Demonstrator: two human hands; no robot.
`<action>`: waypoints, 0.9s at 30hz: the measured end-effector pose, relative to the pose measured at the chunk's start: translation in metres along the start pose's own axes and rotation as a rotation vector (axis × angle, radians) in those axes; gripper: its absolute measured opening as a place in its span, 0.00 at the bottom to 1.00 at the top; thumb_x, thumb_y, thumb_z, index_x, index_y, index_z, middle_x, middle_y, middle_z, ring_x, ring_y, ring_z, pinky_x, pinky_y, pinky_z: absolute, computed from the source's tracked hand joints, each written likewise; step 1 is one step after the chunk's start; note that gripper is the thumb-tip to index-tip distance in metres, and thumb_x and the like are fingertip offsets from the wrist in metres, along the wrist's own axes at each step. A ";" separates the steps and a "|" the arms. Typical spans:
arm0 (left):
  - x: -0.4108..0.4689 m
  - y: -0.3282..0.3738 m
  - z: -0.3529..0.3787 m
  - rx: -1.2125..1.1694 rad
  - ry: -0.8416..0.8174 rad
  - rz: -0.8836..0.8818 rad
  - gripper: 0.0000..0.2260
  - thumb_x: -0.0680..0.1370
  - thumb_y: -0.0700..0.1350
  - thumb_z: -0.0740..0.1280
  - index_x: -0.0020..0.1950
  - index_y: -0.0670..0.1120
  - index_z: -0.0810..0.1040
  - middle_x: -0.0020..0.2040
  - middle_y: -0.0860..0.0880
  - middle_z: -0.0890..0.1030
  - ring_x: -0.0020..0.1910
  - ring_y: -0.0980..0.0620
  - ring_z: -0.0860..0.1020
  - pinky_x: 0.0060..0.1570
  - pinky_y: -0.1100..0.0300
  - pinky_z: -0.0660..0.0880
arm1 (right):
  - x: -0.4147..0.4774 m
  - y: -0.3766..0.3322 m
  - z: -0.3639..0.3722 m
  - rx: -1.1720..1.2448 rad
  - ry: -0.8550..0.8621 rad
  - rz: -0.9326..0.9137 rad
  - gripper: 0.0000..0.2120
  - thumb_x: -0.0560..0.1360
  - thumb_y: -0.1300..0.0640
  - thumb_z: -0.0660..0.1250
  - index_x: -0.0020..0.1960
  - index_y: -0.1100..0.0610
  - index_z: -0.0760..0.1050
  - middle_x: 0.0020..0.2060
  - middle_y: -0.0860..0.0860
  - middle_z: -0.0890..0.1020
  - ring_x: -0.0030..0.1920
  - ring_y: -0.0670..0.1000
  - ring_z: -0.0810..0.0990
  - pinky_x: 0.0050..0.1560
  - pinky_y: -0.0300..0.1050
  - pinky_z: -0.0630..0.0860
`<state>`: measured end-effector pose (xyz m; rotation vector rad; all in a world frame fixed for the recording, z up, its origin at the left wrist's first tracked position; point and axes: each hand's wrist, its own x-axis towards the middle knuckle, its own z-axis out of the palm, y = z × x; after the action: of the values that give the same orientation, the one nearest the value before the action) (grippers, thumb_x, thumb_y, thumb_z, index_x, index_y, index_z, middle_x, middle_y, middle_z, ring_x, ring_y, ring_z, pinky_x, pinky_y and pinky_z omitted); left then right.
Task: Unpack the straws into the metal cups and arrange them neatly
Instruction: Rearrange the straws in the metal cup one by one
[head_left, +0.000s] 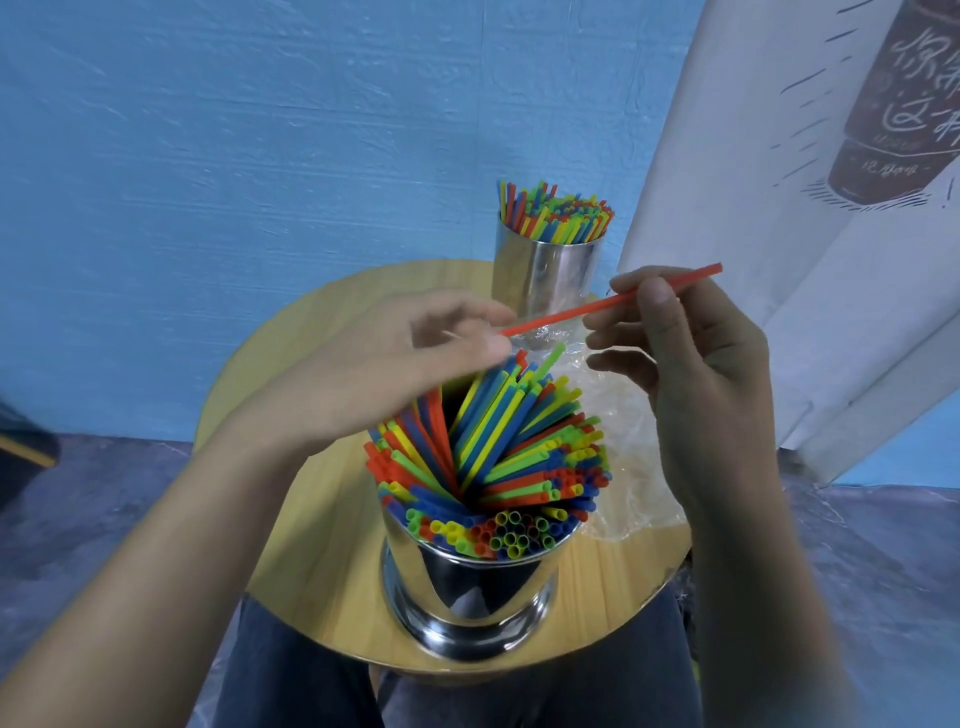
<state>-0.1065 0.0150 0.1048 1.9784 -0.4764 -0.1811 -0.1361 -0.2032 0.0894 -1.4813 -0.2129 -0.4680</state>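
Round wooden table (322, 519) in the middle, on a mottled grey-blue floor (93, 509). Blue painted wall (260, 130) behind. White cloth banner (779, 182) hanging far right, printed with a dark cup drawing and handwriting. Dark object (23, 457) with a yellow stripe at left edge, unclear what.

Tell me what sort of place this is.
Likely a drinks stall or café corner: a small round wooden table before a blue painted wall, and a white cloth banner with a cup drawing.
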 end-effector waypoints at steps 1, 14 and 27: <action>-0.001 0.002 0.000 0.000 -0.071 -0.007 0.12 0.78 0.52 0.70 0.61 0.55 0.82 0.55 0.57 0.86 0.53 0.59 0.84 0.54 0.63 0.79 | 0.000 0.000 0.001 -0.006 0.007 -0.004 0.11 0.86 0.58 0.58 0.52 0.58 0.79 0.40 0.53 0.84 0.42 0.53 0.84 0.42 0.46 0.81; 0.003 -0.007 -0.004 0.093 -0.099 -0.025 0.11 0.76 0.50 0.76 0.58 0.60 0.83 0.58 0.51 0.84 0.53 0.53 0.84 0.63 0.46 0.77 | 0.002 0.004 0.005 -0.179 -0.007 -0.087 0.12 0.88 0.59 0.55 0.48 0.57 0.73 0.34 0.49 0.79 0.35 0.48 0.78 0.35 0.46 0.80; 0.004 -0.008 -0.001 0.061 -0.057 -0.033 0.10 0.77 0.47 0.74 0.58 0.54 0.84 0.53 0.49 0.85 0.48 0.54 0.85 0.51 0.58 0.82 | 0.001 0.010 0.010 -0.271 -0.155 -0.104 0.06 0.83 0.60 0.66 0.58 0.51 0.77 0.39 0.49 0.85 0.39 0.46 0.82 0.42 0.39 0.78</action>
<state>-0.1008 0.0173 0.0985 2.0463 -0.4914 -0.2471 -0.1291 -0.1936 0.0817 -1.7803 -0.3618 -0.4798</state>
